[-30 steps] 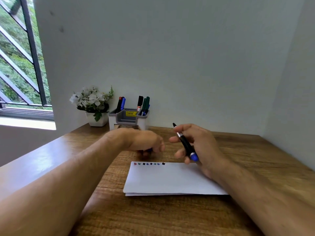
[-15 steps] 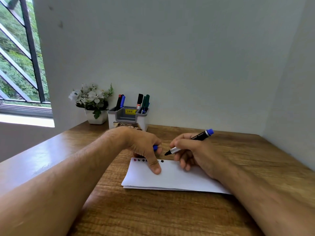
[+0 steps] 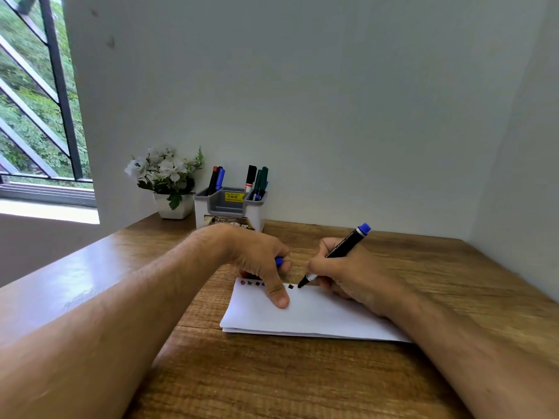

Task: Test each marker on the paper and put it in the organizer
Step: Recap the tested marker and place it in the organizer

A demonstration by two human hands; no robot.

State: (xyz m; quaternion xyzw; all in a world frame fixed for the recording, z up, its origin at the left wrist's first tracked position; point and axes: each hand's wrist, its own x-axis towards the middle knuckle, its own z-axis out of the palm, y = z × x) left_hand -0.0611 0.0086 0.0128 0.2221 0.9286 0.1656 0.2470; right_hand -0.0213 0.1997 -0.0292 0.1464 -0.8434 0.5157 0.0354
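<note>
My right hand (image 3: pixel 348 273) holds an uncapped black marker with a blue end (image 3: pixel 341 252), its tip touching the far edge of the white paper (image 3: pixel 317 319) just right of a row of small test marks (image 3: pixel 291 287). My left hand (image 3: pixel 260 261) curls around the blue cap (image 3: pixel 279 261), and its thumb presses down on the paper. The grey and white organizer (image 3: pixel 230 207) stands at the wall behind my hands, with several markers (image 3: pixel 257 181) upright in its two side pockets.
A white pot of white flowers (image 3: pixel 169 182) sits left of the organizer. The wooden table (image 3: pixel 272 373) meets walls at the back and right. A barred window is at the far left.
My right hand flipped the marker from tip-up to tip-down and brought the tip onto the paper. My left hand, with the cap, came down and set its thumb on the sheet.
</note>
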